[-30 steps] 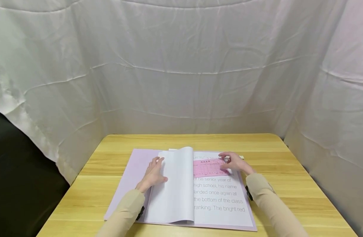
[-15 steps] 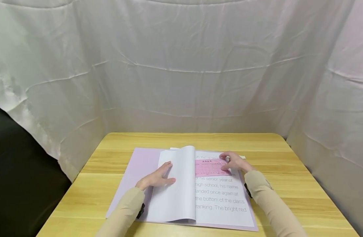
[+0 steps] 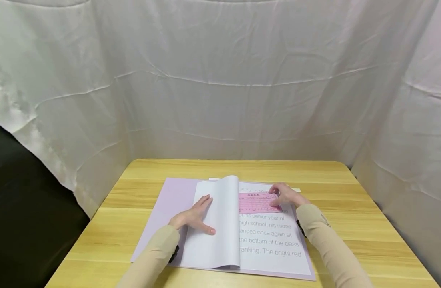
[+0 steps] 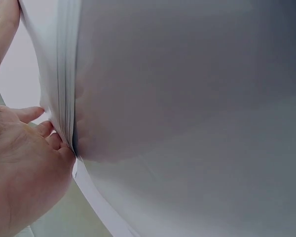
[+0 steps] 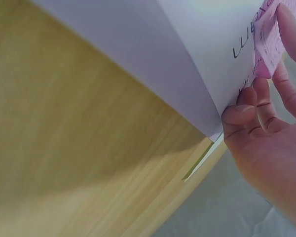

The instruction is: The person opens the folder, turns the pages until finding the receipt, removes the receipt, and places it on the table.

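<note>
A large book [image 3: 267, 240] with a lilac cover lies open on the table, its right page printed with big text. Its left stack of white pages bulges up beside the middle fold. Across the upper part of the right page lies a pink card [image 3: 258, 203] printed with a grid and ruler-like marks. My right hand [image 3: 284, 195] pinches the card's right end; in the right wrist view the thumb is on the card [image 5: 267, 42] and other fingers rest on the page. My left hand [image 3: 194, 218] lies spread over the left pages, thumb apart, fingers along the page edges [image 4: 66, 74].
The wooden table [image 3: 350, 224] extends around the book on all sides. Pale paper edges [image 3: 214, 179] peek out behind the book's top. A white curtain [image 3: 220, 100] hangs behind and at both sides, with a black area [image 3: 22, 216] at left.
My left hand has moved right, farther onto the left pages, and its thumb has swung out toward the front. My right hand keeps its hold on the pink card.
</note>
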Demonstrator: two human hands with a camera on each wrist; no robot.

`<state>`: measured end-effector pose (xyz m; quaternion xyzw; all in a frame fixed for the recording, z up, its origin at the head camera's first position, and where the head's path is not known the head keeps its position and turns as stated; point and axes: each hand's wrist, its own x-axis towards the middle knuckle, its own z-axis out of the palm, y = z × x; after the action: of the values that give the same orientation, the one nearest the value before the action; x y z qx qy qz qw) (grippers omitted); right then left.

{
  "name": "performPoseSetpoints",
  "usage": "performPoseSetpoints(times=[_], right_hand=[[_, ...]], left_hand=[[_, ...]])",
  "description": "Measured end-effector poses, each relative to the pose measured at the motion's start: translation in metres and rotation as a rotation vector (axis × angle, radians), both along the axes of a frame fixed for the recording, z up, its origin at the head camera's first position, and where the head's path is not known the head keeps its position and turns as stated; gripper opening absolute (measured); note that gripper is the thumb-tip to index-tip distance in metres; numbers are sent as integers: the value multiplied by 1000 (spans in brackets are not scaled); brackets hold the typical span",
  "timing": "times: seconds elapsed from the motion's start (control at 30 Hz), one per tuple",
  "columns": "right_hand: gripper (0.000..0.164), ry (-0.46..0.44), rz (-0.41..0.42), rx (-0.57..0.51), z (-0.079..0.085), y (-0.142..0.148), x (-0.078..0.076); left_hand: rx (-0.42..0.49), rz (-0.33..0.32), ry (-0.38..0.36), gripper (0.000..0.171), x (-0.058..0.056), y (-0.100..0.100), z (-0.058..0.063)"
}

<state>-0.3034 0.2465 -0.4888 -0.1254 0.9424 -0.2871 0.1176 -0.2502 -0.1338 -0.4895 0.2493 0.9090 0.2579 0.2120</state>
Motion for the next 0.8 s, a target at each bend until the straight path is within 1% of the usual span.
performPoseSetpoints(times=[0.27,0.43,0.53,0.67,0.8], right_hand=[[37,-17,1,-13,1,0,0],[34,-53,-20,-32,3,0,2],[34,-60,-36,-51,4,0,4],[37,-70,-54,-119,6,2,9],[40,-122,-97,-219,8,4,14]], left_hand=[[-7,7,4,123,1,1,1],[-7,15,-3,123,1,2,-1],[-3,18,-2,123,1,1,-1],[-4,19,-2,123,0,1,-2],[-5,17,-1,123,0,2,-2]])
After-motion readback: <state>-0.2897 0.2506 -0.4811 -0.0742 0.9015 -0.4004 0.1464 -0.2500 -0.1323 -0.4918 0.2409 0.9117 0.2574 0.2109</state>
